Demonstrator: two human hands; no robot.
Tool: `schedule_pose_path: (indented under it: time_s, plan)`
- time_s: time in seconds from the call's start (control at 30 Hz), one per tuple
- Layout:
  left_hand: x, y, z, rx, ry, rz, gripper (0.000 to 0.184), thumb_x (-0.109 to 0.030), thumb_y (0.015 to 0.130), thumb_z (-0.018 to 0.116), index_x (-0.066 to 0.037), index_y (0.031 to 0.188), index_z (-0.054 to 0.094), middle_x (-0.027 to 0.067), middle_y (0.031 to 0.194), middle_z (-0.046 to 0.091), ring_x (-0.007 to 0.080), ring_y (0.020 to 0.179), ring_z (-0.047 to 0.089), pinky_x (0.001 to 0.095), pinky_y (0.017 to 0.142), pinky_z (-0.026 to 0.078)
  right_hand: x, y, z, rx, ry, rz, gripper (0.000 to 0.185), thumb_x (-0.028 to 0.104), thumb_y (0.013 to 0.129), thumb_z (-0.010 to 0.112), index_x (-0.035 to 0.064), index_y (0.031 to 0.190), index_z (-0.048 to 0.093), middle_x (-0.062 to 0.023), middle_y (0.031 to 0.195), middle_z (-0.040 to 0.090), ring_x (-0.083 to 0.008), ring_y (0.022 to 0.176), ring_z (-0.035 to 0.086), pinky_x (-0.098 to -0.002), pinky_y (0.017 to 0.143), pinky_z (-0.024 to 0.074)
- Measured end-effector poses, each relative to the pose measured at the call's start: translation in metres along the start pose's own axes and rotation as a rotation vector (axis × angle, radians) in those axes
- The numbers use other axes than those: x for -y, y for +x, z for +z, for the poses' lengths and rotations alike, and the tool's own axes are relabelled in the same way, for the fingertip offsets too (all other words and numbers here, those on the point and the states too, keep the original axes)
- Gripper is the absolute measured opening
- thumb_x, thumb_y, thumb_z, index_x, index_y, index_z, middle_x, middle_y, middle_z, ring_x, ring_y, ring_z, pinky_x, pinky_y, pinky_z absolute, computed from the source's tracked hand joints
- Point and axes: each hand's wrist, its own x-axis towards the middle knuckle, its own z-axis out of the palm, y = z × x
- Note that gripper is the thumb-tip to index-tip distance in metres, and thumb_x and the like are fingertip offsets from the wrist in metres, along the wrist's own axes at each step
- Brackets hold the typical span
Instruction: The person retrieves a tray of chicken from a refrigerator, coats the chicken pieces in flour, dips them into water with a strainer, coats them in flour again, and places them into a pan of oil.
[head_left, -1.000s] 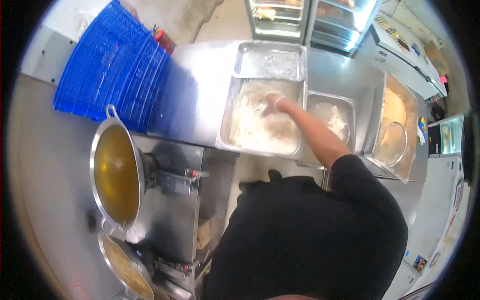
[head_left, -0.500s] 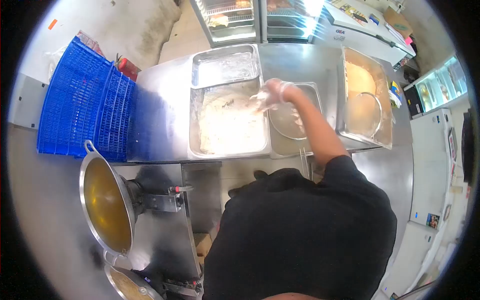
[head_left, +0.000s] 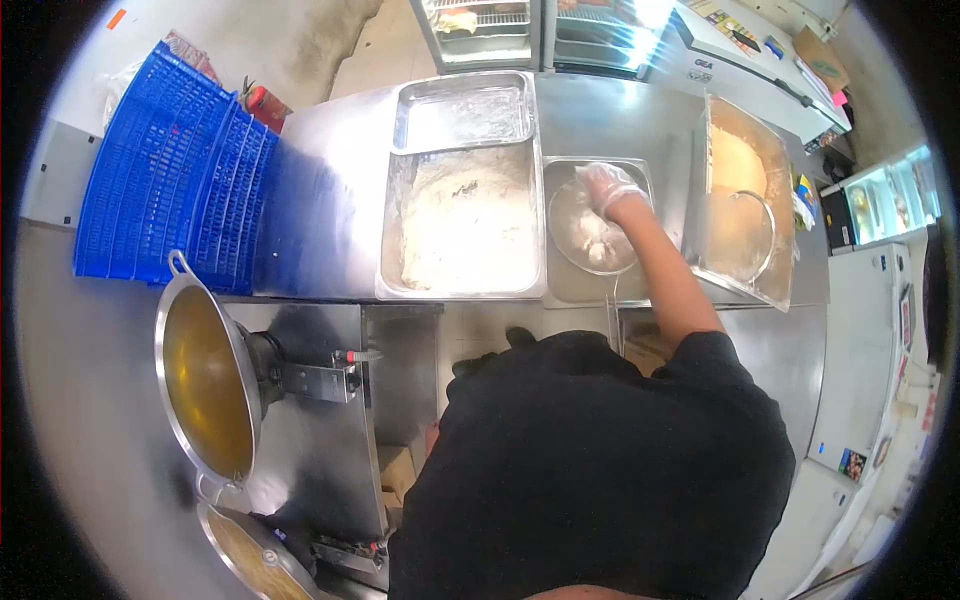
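Observation:
My right hand [head_left: 612, 190], in a clear plastic glove, is over a round long-handled strainer [head_left: 568, 250]. Its fingers are curled down, and whatever they hold is hidden. Several pale, white-coated pieces [head_left: 598, 243] lie in the strainer just below the hand. The strainer rests in a steel tray [head_left: 572, 290], its handle jutting toward my body. Left of it stands a deep steel pan [head_left: 389, 291] containing white flour [head_left: 465, 225] with a small dark clump on it. My left hand is out of sight beside my black shirt.
A shallow metal tray [head_left: 465, 110] sits across the pan's far end. To the right is a bin [head_left: 790, 270] of orange-tan crumbs with a round wire-rimmed sieve. Stacked blue crates [head_left: 160, 180] stand left. A wok of oil [head_left: 205, 380] sits on a burner at lower left.
My right hand has moved right, from the flour pan's edge to above the strainer. White-coated pieces now show below it. The view has shifted slightly.

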Motion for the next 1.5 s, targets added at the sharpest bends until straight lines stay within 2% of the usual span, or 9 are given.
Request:
schedule_pose_path:
  time_s: [0.17,0.23,0.37,0.57,0.87,0.97,1.17,1.27,1.5]
  plan:
    - [-0.002,-0.010,0.007,-0.017,-0.029,-0.013,0.031,-0.028,0.086,0.057,0.001,0.084,0.067,0.0268,0.090,0.064,0.0416,0.087,0.063,0.0485,0.076,0.047,0.116,0.021,-0.014,0.090,0.119,-0.318,0.023,0.017,0.093,0.053,0.0010,0.105,0.065,-0.0231,0.105,0.066,-0.0387,0.097,0.065,-0.0437,0.084,0.0524]
    - [-0.004,-0.015,0.011,-0.023,-0.043,-0.021,0.031,-0.028,0.086,0.057,0.001,0.084,0.067,0.0269,0.090,0.064,0.0417,0.087,0.063,0.0486,0.076,0.047,0.149,0.046,0.039,0.262,0.163,-0.238,0.027,0.022,0.091,0.058,-0.0005,0.101,0.068,-0.0234,0.102,0.068,-0.0377,0.092,0.067,-0.0432,0.081,0.0530]
    - [-0.004,-0.026,0.017,-0.051,-0.076,-0.043,0.031,-0.028,0.086,0.057,0.001,0.084,0.067,0.0271,0.090,0.064,0.0418,0.086,0.063,0.0487,0.075,0.047,0.151,0.081,0.148,0.347,-0.112,-0.463,0.028,0.025,0.087,0.063,0.0004,0.094,0.073,-0.0221,0.098,0.071,-0.0364,0.089,0.069,-0.0420,0.078,0.0545]
    - [0.004,-0.059,0.036,-0.069,-0.090,-0.087,0.032,-0.028,0.086,0.057,0.001,0.083,0.066,0.0274,0.089,0.064,0.0420,0.086,0.063,0.0490,0.075,0.047,0.168,0.058,0.107,0.620,-0.335,-0.668,0.028,0.026,0.079,0.067,0.0034,0.093,0.076,-0.0201,0.095,0.073,-0.0344,0.088,0.071,-0.0422,0.079,0.0551]
    - [0.007,-0.081,0.048,-0.093,-0.099,-0.116,0.032,-0.029,0.085,0.057,0.002,0.083,0.066,0.0279,0.088,0.063,0.0423,0.086,0.063,0.0494,0.075,0.047,0.167,0.075,0.177,0.381,-0.127,-0.433,0.038,0.039,0.082,0.067,0.0016,0.085,0.074,-0.0239,0.087,0.070,-0.0376,0.086,0.069,-0.0412,0.076,0.0547]
    - [0.007,-0.082,0.048,-0.115,-0.115,-0.120,0.032,-0.029,0.085,0.057,0.002,0.082,0.066,0.0280,0.088,0.063,0.0424,0.086,0.063,0.0495,0.075,0.047,0.169,0.084,0.140,0.300,-0.104,-0.556,0.038,0.037,0.084,0.065,-0.0007,0.082,0.073,-0.0253,0.086,0.069,-0.0386,0.085,0.069,-0.0414,0.077,0.0545]
    - [0.000,-0.081,0.053,-0.174,-0.183,-0.135,0.032,-0.029,0.085,0.057,0.002,0.082,0.066,0.0283,0.087,0.063,0.0426,0.085,0.062,0.0498,0.074,0.047,0.211,0.074,0.137,0.355,0.019,-0.360,0.033,0.030,0.086,0.063,-0.0015,0.089,0.072,-0.0247,0.089,0.070,-0.0369,0.090,0.069,-0.0402,0.080,0.0556]
    - [-0.004,-0.080,0.053,-0.209,-0.228,-0.141,0.032,-0.029,0.085,0.057,0.002,0.082,0.065,0.0285,0.087,0.063,0.0427,0.085,0.062,0.0499,0.074,0.046,0.230,0.056,0.158,0.178,-0.150,-0.393,0.032,0.028,0.086,0.063,-0.0015,0.092,0.072,-0.0240,0.096,0.070,-0.0363,0.094,0.069,-0.0405,0.082,0.0560]
    - [-0.003,-0.092,0.060,-0.230,-0.222,-0.141,0.033,-0.029,0.085,0.057,0.002,0.081,0.065,0.0289,0.086,0.062,0.0429,0.085,0.062,0.0502,0.074,0.046,0.216,0.079,0.149,0.232,0.005,-0.379,0.029,0.030,0.085,0.065,0.0025,0.093,0.073,-0.0241,0.102,0.069,-0.0367,0.097,0.068,-0.0430,0.085,0.0548]
